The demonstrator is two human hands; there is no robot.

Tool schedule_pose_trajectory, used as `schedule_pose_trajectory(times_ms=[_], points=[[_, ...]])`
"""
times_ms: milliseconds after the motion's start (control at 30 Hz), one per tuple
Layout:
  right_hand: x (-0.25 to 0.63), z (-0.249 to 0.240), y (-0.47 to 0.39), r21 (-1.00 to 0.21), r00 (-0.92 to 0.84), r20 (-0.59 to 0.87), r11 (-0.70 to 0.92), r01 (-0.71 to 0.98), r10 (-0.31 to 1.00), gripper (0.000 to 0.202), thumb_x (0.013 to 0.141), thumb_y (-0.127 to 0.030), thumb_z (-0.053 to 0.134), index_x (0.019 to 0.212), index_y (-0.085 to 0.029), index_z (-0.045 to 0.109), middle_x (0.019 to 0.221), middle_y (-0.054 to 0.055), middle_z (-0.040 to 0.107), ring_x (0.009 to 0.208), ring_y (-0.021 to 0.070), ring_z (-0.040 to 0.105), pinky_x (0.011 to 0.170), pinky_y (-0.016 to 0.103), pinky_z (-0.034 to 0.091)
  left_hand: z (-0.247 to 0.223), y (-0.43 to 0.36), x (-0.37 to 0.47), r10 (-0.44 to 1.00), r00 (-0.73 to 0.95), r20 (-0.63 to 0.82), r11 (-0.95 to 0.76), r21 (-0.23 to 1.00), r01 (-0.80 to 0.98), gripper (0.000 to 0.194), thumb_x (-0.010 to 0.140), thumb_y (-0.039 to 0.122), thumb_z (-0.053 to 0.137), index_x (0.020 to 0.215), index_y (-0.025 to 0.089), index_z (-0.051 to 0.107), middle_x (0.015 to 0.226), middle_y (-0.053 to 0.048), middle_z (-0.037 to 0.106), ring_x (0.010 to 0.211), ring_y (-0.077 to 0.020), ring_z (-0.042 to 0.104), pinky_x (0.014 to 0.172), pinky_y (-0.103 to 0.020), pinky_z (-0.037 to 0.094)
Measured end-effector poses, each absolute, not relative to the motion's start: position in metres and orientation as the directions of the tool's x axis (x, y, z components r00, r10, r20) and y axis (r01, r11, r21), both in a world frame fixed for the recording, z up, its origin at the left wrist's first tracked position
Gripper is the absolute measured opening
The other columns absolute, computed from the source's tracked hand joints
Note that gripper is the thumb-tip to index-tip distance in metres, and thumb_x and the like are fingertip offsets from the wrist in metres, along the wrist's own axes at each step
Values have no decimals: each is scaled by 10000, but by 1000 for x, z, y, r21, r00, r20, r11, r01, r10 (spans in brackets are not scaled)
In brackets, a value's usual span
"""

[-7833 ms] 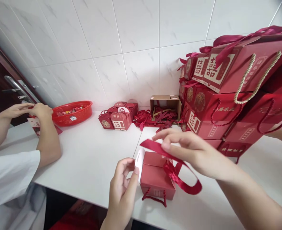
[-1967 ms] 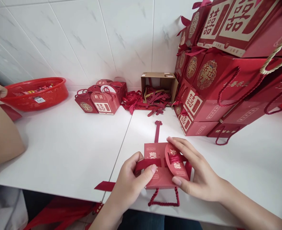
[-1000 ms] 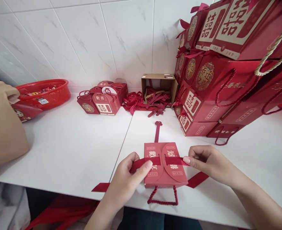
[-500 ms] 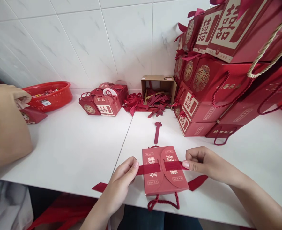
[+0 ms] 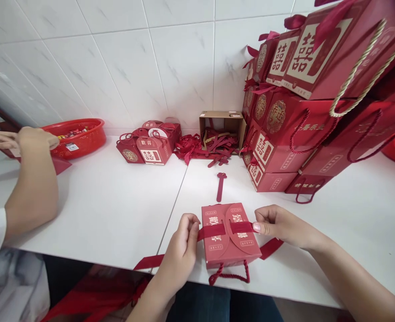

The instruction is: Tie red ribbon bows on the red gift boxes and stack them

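Observation:
A red gift box [image 5: 217, 256] with gold characters sits at the table's front edge, its two rounded top flaps meeting in the middle. A dark red ribbon [image 5: 213, 230] runs through slots in the flaps and out at both sides. My left hand [image 5: 186, 239] pinches the ribbon just left of the box. At the right side my right hand [image 5: 271, 225] grips the same ribbon between thumb and fingers. The ribbon's loose ends trail on the table beyond both hands. A twisted rope handle [image 5: 231, 278] hangs at the box's near side. Behind the box lies a flat red tag [image 5: 221, 187].
Finished-looking red boxes [image 5: 284, 129] are stacked high at the right. A cardboard box [image 5: 222, 118] holds tags, with ribbons [image 5: 188, 146] beside it. Small red boxes [image 5: 150, 145] stand further left. Another person's arm [image 5: 33, 179] reaches near a red basket [image 5: 83, 141] of sweets.
Both my hands have moved slightly inward toward the box along the ribbon. The view has shifted a little. At the left, the other person's hands have moved across their red box.

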State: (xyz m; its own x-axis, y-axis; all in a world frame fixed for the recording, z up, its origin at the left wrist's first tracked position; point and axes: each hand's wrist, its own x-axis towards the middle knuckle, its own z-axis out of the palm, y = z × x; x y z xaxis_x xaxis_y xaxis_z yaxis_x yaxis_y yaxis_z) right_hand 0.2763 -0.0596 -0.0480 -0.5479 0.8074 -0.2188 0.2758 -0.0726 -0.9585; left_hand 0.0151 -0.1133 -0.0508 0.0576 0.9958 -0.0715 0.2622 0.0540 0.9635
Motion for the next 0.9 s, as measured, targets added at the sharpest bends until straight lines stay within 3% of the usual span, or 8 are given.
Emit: schedule_pose_trajectory(times_ms=[200, 400, 533, 600, 667, 800, 900], points=[[269, -56, -60, -969, -549, -152, -16, 245, 822, 539, 750, -640, 607, 595, -193, 350, 563, -74, 261, 537, 72, 216, 505, 249, 154, -47, -121, 24, 999, 44, -24, 7, 935, 353, 246, 954, 470, 313, 983, 245, 407, 886, -30, 607, 761, -193, 576, 692, -300, 390], [270, -60, -64, -944, -495, -63, 109, 312, 866, 516, 819, -628, 524, 594, -196, 352, 572, -63, 315, 535, 84, 291, 513, 252, 256, -56, -115, 15, 996, 81, 35, -52, 976, 214, 282, 930, 485, 379, 992, 224, 468, 1015, -57, 585, 895, -191, 565, 801, -303, 417], [281, -55, -76, -867, -229, 138, 229, 442, 964, 439, 879, -615, 418, 816, -192, 519, 824, 33, 562, 769, 173, 518, 694, 313, 425, -53, -123, 0, 974, -200, 107, -55, 967, 249, 311, 897, 494, 448, 1041, 228, 518, 1095, -63, 559, 997, -195, 538, 858, -288, 402], [286, -51, -89, -844, -68, 229, 233, 483, 971, 430, 888, -604, 407, 862, -197, 545, 896, 62, 593, 848, 202, 545, 757, 333, 439, -47, -136, -5, 932, -306, 193, -101, 951, 293, 273, 889, 478, 471, 964, 231, 561, 1011, -44, 582, 977, -197, 532, 846, -267, 387], [288, -46, -104, -857, -65, 185, 194, 478, 981, 461, 902, -599, 374, 790, -195, 567, 781, 48, 585, 754, 190, 545, 709, 320, 439, -40, -150, -7, 949, -238, 208, -113, 926, 360, 270, 886, 462, 479, 844, 228, 605, 803, -24, 587, 835, -199, 544, 771, -261, 381], [274, -45, -126, -903, -314, -65, 78, 423, 947, 511, 912, -594, 355, 658, -197, 553, 532, -12, 461, 563, 155, 465, 620, 303, 412, -33, -165, 1, 992, 81, 93, -123, 808, 576, 337, 892, 408, 473, 646, 222, 612, 589, -23, 543, 608, -198, 490, 644, -283, 327], [258, -53, -129, -947, -305, -103, 0, 320, 947, 525, 908, -600, 362, 589, -199, 475, 514, -14, 459, 531, 143, 433, 628, 314, 410, -37, -159, 8, 1000, 8, 27, -27, 812, 584, 267, 909, 392, 426, 861, 244, 643, 563, -3, 535, 560, -201, 473, 616, -291, 310]])
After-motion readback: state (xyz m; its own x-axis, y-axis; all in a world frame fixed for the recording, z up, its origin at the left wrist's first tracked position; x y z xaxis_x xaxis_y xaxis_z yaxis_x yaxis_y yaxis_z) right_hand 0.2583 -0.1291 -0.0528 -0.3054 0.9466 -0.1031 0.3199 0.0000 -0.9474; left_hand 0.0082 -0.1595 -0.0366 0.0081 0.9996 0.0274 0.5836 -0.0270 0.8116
